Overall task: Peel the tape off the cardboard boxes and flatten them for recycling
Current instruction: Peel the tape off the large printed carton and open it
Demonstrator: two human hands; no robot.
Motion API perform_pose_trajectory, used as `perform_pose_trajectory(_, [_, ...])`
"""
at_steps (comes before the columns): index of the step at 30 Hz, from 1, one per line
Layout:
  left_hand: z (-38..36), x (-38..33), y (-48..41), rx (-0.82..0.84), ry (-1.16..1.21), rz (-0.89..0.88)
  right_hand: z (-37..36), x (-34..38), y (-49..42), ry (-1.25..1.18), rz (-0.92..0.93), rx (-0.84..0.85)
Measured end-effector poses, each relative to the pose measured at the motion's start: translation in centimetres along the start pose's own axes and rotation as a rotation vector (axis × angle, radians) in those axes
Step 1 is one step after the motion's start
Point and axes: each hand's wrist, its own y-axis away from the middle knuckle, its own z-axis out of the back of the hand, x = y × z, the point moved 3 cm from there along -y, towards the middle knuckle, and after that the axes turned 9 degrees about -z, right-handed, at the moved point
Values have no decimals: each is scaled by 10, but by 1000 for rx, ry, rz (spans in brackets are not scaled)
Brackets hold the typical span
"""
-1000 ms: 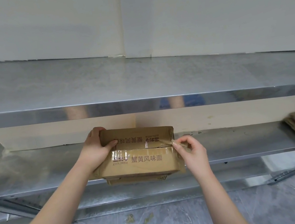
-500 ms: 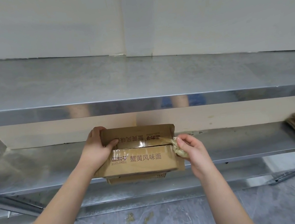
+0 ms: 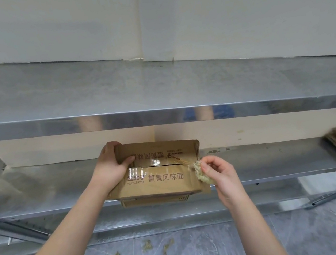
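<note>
A box (image 3: 158, 171) is held against a shelf (image 3: 279, 157) edge by the left hand (image 3: 111, 168), clasped on its left end. Tape (image 3: 201, 172), seemingly bunched, is pinched by the right hand (image 3: 219, 172) at the right end of the seam.

We see a metal shelf (image 3: 156, 89) at twelve o'clock, a white wall (image 3: 231, 5) above, grey floor (image 3: 206, 254) at six.

Even soft light, glare on tape (image 3: 155, 163), wide-angle bowed edges.
</note>
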Motion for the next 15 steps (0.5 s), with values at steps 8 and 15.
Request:
perform_pose_trajectory(8, [1, -2, 0, 4, -3, 13, -7, 9, 6, 137, 93, 78])
perform_pose_trajectory(15, [0, -1, -4, 51, 37, 28, 6, 1, 1, 71, 17, -46])
